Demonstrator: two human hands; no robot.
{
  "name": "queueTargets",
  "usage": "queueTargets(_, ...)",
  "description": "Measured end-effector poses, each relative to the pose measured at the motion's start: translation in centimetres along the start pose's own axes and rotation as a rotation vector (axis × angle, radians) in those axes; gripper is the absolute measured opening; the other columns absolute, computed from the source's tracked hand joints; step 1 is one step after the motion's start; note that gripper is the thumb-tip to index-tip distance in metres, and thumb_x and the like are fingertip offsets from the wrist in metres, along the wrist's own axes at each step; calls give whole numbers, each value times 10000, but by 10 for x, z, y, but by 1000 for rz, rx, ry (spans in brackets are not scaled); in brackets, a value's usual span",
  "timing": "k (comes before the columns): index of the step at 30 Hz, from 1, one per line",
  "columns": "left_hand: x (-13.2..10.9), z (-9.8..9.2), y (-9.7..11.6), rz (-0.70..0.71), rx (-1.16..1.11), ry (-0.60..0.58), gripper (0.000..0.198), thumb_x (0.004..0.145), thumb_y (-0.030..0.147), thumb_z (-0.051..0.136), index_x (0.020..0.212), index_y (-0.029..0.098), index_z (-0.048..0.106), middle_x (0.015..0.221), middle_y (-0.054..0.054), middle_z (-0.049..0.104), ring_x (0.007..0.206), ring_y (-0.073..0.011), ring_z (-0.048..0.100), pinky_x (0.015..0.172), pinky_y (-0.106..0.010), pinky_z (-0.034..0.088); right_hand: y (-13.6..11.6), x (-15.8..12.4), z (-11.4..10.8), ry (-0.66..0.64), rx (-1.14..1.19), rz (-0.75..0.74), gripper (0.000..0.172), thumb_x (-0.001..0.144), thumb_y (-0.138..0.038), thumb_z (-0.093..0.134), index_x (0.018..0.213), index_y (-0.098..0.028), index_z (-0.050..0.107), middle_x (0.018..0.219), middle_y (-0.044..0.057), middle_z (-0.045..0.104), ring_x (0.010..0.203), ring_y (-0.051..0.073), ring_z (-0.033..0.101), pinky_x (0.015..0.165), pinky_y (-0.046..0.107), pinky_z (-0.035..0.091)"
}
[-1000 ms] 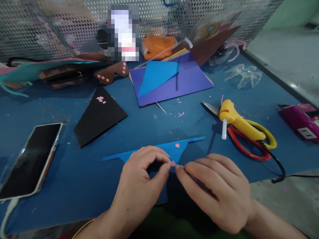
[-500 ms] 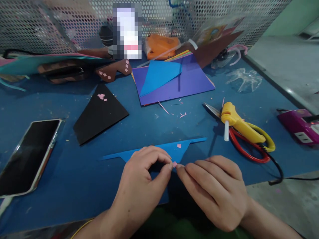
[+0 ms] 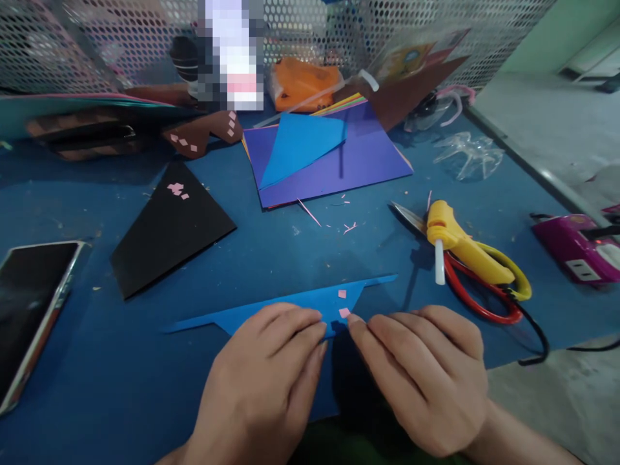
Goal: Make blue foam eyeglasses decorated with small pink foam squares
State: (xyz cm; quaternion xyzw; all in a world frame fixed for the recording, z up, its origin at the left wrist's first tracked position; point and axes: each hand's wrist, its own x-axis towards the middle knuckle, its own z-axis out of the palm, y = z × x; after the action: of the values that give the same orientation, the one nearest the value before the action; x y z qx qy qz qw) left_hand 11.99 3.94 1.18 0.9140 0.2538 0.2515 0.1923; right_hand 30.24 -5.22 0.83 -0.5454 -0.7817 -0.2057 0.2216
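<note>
A cut-out of blue paper with a narrow strip at each end lies on the table before me. My left hand is closed at its lower edge, fingertips pressed together on the paper. In the fingertips of my right hand, which is closed in a pinch, is a small pink paper square, held over the right part of the blue paper. Just above it, another pink square lies flat on the cut-out. Fingers hide part of the blue paper's lower edge.
Black paper with pink bits lies left, beyond a phone. Purple sheets are at the back beside a brown cut-out. A yellow glue gun rests over red-and-yellow scissors on the right, near a purple power socket.
My right hand has brought the pink square up onto the blue paper. My left fingers have left the square and moved down-left to the paper's edge. The view has shifted slightly.
</note>
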Motion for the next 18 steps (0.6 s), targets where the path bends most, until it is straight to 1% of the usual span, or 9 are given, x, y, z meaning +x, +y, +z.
queueTargets(3, 2, -1, 0, 100, 76, -17, 242, 956, 141, 479, 1036, 177, 705, 1028, 12, 753, 949, -150, 680, 885, -297, 563, -1, 9, 3, -1, -13, -6, 238, 904, -111, 493, 968, -102, 722, 847, 79, 742, 775, 195, 628, 719, 372, 417)
queueTargets(6, 1, -3, -3, 125, 181, -79, 302, 992, 173, 406, 1079, 174, 695, 1076, 27, 750, 984, -137, 679, 903, -270, 559, -2, 15, 6, 9, -10, 5, 247, 930, -108, 466, 928, -77, 712, 818, 79, 741, 755, 189, 624, 715, 363, 406)
queueTargets(8, -3, -2, -7, 138, 223, -132, 331, 1002, 211, 375, 1116, 176, 684, 1105, 30, 743, 1001, -139, 678, 888, -264, 567, -3, 17, 8, -21, -15, 10, 251, 944, -108, 456, 935, -79, 705, 821, 69, 741, 760, 180, 616, 726, 359, 401)
queueTargets(10, -9, 0, -14, 167, 229, -154, 348, 1009, 251, 359, 1163, 185, 664, 1152, 33, 730, 1036, -146, 672, 874, -268, 572, -2, 16, 9, -24, -28, 10, 239, 945, -108, 468, 932, -85, 706, 814, 52, 735, 762, 168, 603, 732, 352, 396)
queueTargets(12, -15, 2, -20, 188, 208, -139, 349, 1013, 296, 364, 1201, 210, 645, 1206, 45, 709, 1085, -154, 658, 888, -276, 568, -2, 15, 11, -16, -39, 0, 228, 941, -105, 485, 917, -89, 711, 810, 40, 727, 765, 154, 596, 731, 344, 392)
queueTargets(15, -24, 6, -26, 174, 170, -135, 327, 1006, 314, 394, 1226, 266, 632, 1270, 72, 676, 1130, -150, 643, 920, -280, 561, -1, 14, 12, -17, -47, -8, 265, 947, -89, 461, 890, -101, 719, 809, 26, 722, 757, 137, 597, 719, 333, 395)
queueTargets(18, -29, 7, -27, 149, 167, -154, 327, 987, 316, 429, 1255, 298, 616, 1291, 85, 662, 1121, -143, 649, 914, -269, 563, -1, 15, 12, -14, -61, -6, 279, 951, -80, 454, 886, -116, 723, 815, 8, 726, 743, 126, 600, 703, 325, 400)
